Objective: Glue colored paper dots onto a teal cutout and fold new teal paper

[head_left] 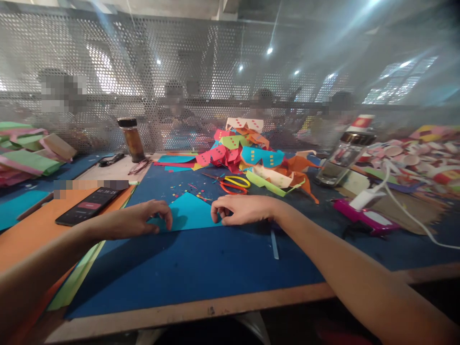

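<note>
A sheet of blue paper [190,214], folded to a point at its far side, lies on the dark blue table mat. At its left corner, my left hand [154,216] has bent fingers, with the fingertips on the paper and the thumb close to its near edge. My right hand [242,209] holds the right corner between curled fingers and thumb. Just beyond that hand lie scissors [235,184] with yellow and orange handles. Small coloured paper scraps [179,190] are scattered past the paper's point. A narrow pale strip [274,245] lies below my right wrist.
Cut and folded coloured paper pieces [262,155] are heaped at the back. A phone [91,203] rests on orange sheets [39,235] at left. A dark-lidded jar [132,140], glass bottle [341,158] and pink device with white cable [366,216] stand around. Behind is a perforated screen [201,62], people beyond it.
</note>
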Demonstrator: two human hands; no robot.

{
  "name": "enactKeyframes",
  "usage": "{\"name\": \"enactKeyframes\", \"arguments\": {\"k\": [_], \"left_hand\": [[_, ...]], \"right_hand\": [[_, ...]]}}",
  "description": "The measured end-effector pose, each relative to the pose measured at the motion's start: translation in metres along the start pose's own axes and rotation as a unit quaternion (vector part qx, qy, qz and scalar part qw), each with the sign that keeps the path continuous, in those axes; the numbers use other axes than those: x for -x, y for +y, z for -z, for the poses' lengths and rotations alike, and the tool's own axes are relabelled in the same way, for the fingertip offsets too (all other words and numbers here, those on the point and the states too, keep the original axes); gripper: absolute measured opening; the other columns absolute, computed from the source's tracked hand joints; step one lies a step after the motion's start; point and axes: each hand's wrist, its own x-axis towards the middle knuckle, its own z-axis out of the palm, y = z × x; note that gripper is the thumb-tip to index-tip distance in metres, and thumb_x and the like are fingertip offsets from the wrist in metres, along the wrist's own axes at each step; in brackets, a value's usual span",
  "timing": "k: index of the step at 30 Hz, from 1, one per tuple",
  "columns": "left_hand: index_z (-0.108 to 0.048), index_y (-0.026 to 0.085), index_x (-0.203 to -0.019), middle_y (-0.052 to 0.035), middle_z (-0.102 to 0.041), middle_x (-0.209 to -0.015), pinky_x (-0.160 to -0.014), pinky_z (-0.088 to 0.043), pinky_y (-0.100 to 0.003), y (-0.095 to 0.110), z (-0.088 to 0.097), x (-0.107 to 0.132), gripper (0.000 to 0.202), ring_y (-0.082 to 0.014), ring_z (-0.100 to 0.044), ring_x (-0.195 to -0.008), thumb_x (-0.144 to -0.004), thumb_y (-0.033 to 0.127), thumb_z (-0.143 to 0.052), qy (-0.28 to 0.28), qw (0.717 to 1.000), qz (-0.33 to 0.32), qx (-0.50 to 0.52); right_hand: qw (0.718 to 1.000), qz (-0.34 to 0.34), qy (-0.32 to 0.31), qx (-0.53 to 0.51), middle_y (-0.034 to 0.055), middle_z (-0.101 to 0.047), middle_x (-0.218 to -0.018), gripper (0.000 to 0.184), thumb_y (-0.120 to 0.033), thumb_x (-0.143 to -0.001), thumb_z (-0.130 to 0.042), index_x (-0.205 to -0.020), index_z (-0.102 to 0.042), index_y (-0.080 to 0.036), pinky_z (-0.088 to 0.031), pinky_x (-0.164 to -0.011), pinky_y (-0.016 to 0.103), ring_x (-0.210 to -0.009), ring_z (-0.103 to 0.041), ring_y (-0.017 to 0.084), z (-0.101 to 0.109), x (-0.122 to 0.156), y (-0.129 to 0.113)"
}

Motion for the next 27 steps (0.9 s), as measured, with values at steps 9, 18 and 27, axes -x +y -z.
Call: {"name": "enactKeyframes", "arguments": {"k": [9, 18, 27], "left_hand": [[-0.069, 0.026, -0.094, -0.0013, -0.067, -0.101, -0.085, -0.046, -0.03, 0.002, 0.016, 0.009, 0.013, -0.0207, -0.059, -0.095, -0.085, 0.025, -0.06, -0.034, 0.999, 0.009, 0.006], [-0.068, 0.028, -0.095, -0.0004, -0.065, -0.105, -0.087, -0.045, -0.03, -0.012, 0.023, 0.013, 0.02, -0.0214, -0.058, -0.099, -0.079, 0.018, -0.064, -0.066, 0.997, 0.043, 0.0], [-0.071, 0.029, -0.094, -0.0015, -0.065, -0.1, -0.088, -0.046, -0.032, -0.01, 0.032, 0.024, 0.036, -0.0241, -0.058, -0.099, -0.066, 0.009, -0.06, -0.054, 0.998, 0.037, 0.02]], "right_hand": [[0.998, -0.009, -0.044, -0.038, 0.0036, -0.064, -0.095, 0.021, -0.011, -0.08, -0.063, -0.1, -0.065, -0.017, -0.048, -0.076, 0.028, -0.089, -0.061, 0.018, 0.01, 0.007, 0.009], [0.996, -0.019, -0.052, -0.071, 0.0011, -0.064, -0.089, 0.017, -0.011, -0.076, -0.065, -0.091, -0.066, -0.02, -0.048, -0.076, 0.028, -0.085, -0.061, 0.017, 0.015, 0.01, 0.018], [0.996, -0.023, -0.057, -0.07, 0.0014, -0.064, -0.088, 0.016, -0.013, -0.075, -0.064, -0.089, -0.066, -0.02, -0.048, -0.077, 0.029, -0.085, -0.061, 0.018, 0.017, 0.012, 0.017]]}}
